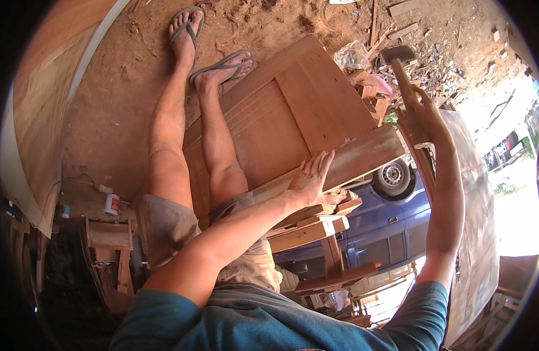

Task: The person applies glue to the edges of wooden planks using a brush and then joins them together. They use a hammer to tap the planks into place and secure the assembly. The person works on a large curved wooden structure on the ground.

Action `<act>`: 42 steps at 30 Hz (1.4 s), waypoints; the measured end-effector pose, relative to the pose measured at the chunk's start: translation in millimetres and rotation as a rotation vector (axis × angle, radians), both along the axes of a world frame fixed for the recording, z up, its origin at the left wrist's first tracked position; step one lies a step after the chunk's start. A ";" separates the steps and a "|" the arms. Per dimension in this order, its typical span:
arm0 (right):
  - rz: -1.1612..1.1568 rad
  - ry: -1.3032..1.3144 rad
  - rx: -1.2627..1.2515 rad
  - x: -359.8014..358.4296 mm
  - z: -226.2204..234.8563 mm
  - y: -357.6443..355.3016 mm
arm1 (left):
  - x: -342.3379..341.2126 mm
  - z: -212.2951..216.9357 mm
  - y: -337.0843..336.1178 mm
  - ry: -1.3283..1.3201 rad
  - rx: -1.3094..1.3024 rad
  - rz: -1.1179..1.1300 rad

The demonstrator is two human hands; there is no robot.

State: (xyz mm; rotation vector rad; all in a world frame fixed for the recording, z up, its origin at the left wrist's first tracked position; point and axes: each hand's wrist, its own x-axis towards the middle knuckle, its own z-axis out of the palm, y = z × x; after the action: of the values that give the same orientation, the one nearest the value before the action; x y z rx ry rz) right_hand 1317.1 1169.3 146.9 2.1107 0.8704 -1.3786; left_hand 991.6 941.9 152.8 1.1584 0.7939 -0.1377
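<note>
My right hand (424, 120) is closed around the wooden handle of a hammer (401, 76). The dark hammer head points up and away from me, off the panel's right end. My left hand (309, 180) lies with fingers stretched out on the long narrow edge of a brown wooden panel (325, 105). This panel has recessed sections, like a door, and leans beside my legs. Below my left hand, pieces of wood (316, 225) are stacked, partly hidden by my forearm.
A blue vehicle (369, 234) stands behind the wood at right. Wood scraps (392, 99) litter the dirt ground (117, 99) at upper right. A large curved board (53, 88) rises at left. A white bottle (111, 204) and a wooden frame (108, 237) are at lower left.
</note>
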 end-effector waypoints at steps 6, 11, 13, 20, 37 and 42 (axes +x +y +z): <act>-0.243 0.054 -0.379 -49.8 -8.3 -14.3 | 6.3 -7.8 -4.9 0.036 0.094 -0.146; -0.066 0.167 -0.283 -18.6 -26.9 -26.5 | 7.7 -0.4 -11.3 0.030 0.101 -0.141; -0.229 0.073 -0.287 -27.4 -32.3 -14.4 | 7.8 1.5 -11.9 0.040 0.096 -0.137; -0.121 -0.085 -0.026 -35.3 -56.9 7.4 | 17.7 16.6 -45.7 0.083 0.314 0.001; -0.269 0.107 -0.304 -40.3 -65.8 -9.9 | 6.0 1.0 -32.5 0.067 0.077 0.025; -0.321 0.085 -0.146 -32.7 -77.1 13.3 | 3.3 -5.3 -31.6 0.029 0.038 0.017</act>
State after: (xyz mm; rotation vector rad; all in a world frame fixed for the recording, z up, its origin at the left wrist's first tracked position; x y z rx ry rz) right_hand 1284.4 1182.6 69.8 2.1568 0.4560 -1.6480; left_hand 994.9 910.4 147.5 1.1878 0.8351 -0.1263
